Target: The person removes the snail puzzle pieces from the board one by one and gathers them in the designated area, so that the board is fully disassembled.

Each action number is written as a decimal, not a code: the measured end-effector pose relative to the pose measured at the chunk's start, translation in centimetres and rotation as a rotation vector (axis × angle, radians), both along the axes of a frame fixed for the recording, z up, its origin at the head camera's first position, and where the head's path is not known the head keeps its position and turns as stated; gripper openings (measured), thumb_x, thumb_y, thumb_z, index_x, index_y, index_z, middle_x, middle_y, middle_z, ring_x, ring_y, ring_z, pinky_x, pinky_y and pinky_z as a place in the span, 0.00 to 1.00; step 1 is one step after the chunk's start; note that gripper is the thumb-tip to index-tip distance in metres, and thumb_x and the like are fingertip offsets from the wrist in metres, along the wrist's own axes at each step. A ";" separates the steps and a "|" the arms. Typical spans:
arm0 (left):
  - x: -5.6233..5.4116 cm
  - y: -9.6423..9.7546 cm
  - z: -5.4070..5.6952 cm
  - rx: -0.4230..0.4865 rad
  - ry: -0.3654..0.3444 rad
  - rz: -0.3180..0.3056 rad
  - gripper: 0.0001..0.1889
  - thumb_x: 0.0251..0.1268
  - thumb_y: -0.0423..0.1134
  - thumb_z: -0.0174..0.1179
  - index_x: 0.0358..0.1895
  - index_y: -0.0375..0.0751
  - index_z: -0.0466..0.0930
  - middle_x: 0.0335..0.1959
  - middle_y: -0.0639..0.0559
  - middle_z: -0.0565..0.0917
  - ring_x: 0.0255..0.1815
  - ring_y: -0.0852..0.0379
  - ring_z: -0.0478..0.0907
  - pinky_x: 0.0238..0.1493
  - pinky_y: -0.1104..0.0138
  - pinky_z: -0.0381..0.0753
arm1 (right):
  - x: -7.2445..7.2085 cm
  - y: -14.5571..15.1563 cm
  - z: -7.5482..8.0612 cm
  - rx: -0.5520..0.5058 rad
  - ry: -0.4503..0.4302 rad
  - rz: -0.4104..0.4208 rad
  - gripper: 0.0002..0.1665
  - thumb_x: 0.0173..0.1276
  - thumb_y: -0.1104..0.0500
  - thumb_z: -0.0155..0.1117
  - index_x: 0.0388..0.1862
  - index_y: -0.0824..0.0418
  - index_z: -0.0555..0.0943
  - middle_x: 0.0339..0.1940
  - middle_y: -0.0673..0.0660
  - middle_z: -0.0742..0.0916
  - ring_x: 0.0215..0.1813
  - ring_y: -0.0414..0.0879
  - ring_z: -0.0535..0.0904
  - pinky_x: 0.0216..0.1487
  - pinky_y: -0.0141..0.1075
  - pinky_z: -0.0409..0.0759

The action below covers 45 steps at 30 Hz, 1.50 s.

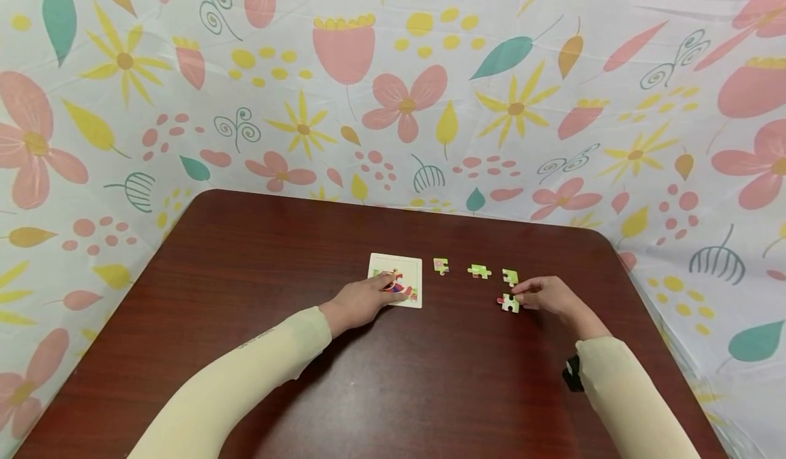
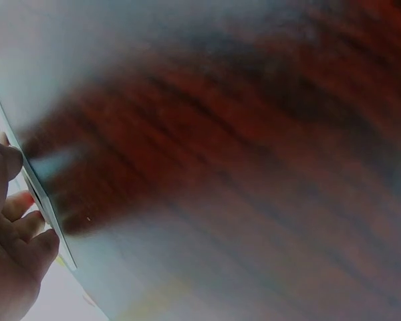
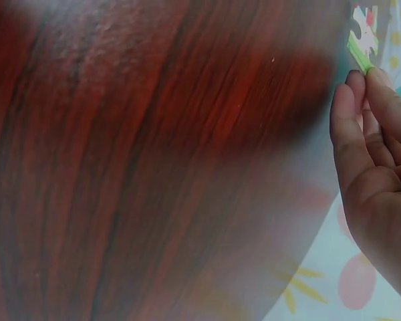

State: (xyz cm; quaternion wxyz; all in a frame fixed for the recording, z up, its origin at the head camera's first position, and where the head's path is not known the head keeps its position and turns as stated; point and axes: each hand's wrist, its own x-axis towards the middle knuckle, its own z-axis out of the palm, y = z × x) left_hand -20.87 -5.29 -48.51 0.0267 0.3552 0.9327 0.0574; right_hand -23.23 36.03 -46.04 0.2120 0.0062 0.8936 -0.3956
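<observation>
A square picture puzzle board (image 1: pixel 414 264) with a cream border lies on the dark table. My left hand (image 1: pixel 359 302) rests on its left part, with the fingertips over the printed picture. The left wrist view shows the same board (image 2: pixel 37 187) edge-on beside the fingers. On the right, my right hand (image 1: pixel 549 299) pinches a jigsaw piece (image 1: pixel 509 303) by its edge between thumb and fingers. That piece (image 3: pixel 366 37) appears green, white and red in the right wrist view. Just beyond the fingertips lies another green jigsaw piece (image 1: pixel 510 277).
Two more loose jigsaw pieces lie between the hands: a pink and green piece (image 1: pixel 441 266) beside the board and a green piece (image 1: pixel 478 271) farther right. The glossy brown table (image 1: pixel 393 391) ends at a flower-printed cloth (image 1: pixel 393 56) behind and at both sides.
</observation>
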 end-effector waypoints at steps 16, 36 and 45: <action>-0.2 -0.2 -0.2 0.030 0.028 -0.018 0.20 0.78 0.36 0.55 0.67 0.60 0.80 0.74 0.46 0.75 0.76 0.49 0.72 0.42 0.55 0.89 | -0.6 -0.1 -0.3 0.221 0.169 0.130 0.08 0.68 0.67 0.68 0.41 0.70 0.89 0.38 0.62 0.92 0.36 0.42 0.81 0.38 0.36 0.80; -0.9 -1.1 -1.1 0.222 0.001 -0.063 0.15 0.76 0.37 0.59 0.62 0.46 0.84 0.68 0.41 0.79 0.72 0.43 0.76 0.59 0.52 0.84 | -0.8 0.2 -0.6 0.304 0.272 0.214 0.04 0.65 0.67 0.70 0.34 0.64 0.91 0.37 0.61 0.93 0.41 0.50 0.85 0.48 0.50 0.84; -0.6 -0.9 -0.5 0.148 0.031 -0.038 0.15 0.75 0.38 0.61 0.60 0.48 0.85 0.65 0.45 0.81 0.70 0.45 0.78 0.60 0.55 0.85 | -0.8 0.3 -0.9 0.303 0.259 0.196 0.05 0.67 0.68 0.69 0.36 0.65 0.91 0.39 0.62 0.92 0.42 0.46 0.84 0.46 0.44 0.83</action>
